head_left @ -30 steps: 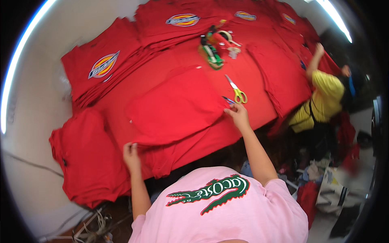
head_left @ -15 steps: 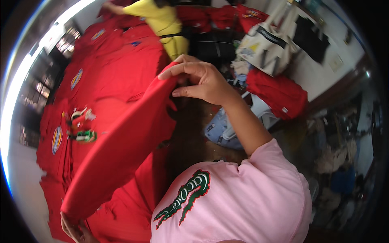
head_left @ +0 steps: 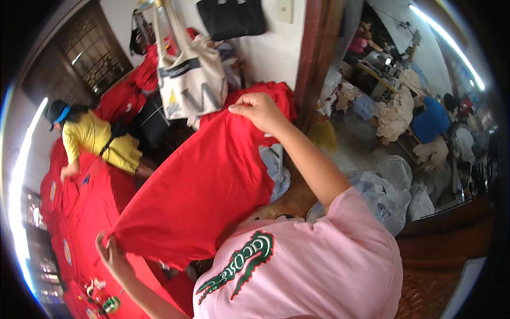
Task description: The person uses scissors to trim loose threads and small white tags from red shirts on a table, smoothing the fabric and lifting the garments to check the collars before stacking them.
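Note:
A red piece of shirt fabric (head_left: 196, 196) is stretched in the air in front of my body, between my two hands. My right hand (head_left: 260, 112) pinches its upper corner between thumb and fingers. Lower down at the left, my left hand (head_left: 114, 260) grips the opposite corner. The cloth hangs slack between them, with a wavy lower edge. Left of it is the table (head_left: 109, 186), spread with more red shirt pieces, some bearing an oval emblem.
A person in yellow (head_left: 103, 135) leans over the table's far side. A cream tote bag (head_left: 194, 80) hangs ahead, above a red fabric pile (head_left: 284, 101). Clear plastic bags (head_left: 380, 194) lie on the floor at right, near a doorway into a cluttered room. Tape rolls (head_left: 103, 297) sit on the table.
My view has swung to the right, bringing the doorway in. The red fabric is now spread wider and faces me, held away from the table. Both hands keep their grip.

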The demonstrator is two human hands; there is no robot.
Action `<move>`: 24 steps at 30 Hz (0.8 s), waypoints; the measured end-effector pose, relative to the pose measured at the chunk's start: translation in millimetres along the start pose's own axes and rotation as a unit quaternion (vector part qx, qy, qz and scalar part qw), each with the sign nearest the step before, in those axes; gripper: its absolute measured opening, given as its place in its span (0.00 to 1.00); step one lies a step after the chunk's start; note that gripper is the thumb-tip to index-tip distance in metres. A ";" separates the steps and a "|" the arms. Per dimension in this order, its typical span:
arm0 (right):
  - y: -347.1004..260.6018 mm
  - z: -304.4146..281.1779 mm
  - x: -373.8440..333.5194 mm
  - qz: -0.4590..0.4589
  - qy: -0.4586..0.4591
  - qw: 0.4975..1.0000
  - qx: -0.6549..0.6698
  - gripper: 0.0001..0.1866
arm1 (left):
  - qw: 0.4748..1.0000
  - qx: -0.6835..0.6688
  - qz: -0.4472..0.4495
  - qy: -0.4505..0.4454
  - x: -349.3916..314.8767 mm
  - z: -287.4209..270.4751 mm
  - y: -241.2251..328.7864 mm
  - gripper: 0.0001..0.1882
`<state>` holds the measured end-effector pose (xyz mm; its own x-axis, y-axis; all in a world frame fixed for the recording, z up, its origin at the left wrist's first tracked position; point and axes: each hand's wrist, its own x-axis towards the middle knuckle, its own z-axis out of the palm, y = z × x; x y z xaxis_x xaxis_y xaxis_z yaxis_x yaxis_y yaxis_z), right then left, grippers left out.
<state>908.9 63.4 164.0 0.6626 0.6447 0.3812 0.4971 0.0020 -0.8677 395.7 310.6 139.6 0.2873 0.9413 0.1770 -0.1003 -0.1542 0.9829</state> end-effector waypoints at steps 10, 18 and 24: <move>-19.1 -5.7 -43.5 -0.044 -0.015 0.997 0.057 0.11 | 0.855 0.207 0.309 -0.361 -4.9 386.2 27.0 0.19; -27.0 -112.8 0.7 -0.158 -0.001 0.950 -0.269 0.41 | 0.754 0.147 0.247 -0.591 89.5 482.7 90.3 0.14; -4.5 -166.8 -0.9 0.147 -0.084 0.956 -0.238 0.26 | 0.692 0.155 0.336 -0.620 151.1 552.8 112.9 0.13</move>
<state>999.5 -64.7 220.8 0.7332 0.6780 0.0520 0.5289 -0.5205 -0.6703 954.3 269.5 305.0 0.8907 -0.3251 0.3177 -0.4540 -0.6704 0.5869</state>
